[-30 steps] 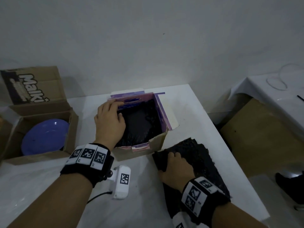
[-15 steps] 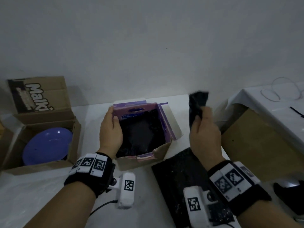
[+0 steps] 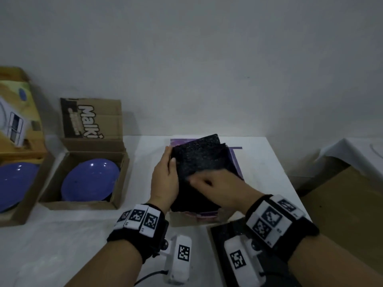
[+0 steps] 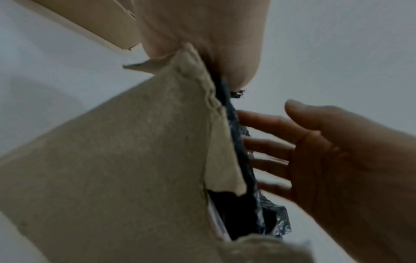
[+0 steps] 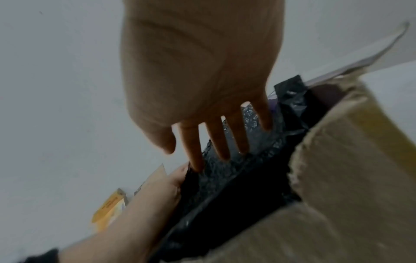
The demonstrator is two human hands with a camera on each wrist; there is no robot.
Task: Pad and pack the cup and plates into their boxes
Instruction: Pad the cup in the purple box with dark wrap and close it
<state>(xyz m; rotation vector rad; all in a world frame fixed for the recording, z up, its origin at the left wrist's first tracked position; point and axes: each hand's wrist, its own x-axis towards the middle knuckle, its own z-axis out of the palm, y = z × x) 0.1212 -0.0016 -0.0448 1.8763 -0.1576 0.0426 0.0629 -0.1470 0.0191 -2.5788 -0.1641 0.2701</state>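
Observation:
A small cardboard box with a purple lining [image 3: 235,162] stands mid-table. A black padding sheet [image 3: 199,158] lies over its opening and sticks up past the far rim. My left hand [image 3: 163,181] grips the box's left wall [image 4: 112,160], thumb over the padding's edge. My right hand [image 3: 215,185] presses the sheet down with straight, spread fingers [image 5: 216,142]. A blue plate [image 3: 91,179] lies in the open "Malki" carton [image 3: 51,193]. Another blue plate [image 3: 12,183] lies in a carton at the far left. No cup shows in any view.
More black padding [image 3: 221,235] lies on the white table [image 3: 263,172] under my right wrist. A yellow printed box flap [image 3: 18,121] stands at the far left. Brown cardboard [image 3: 342,214] sits beyond the table's right edge. The wall is close behind.
My right hand lifted a padding sheet off the pile, carried it over the small box, and now presses it in. My left hand stayed on the box's left wall.

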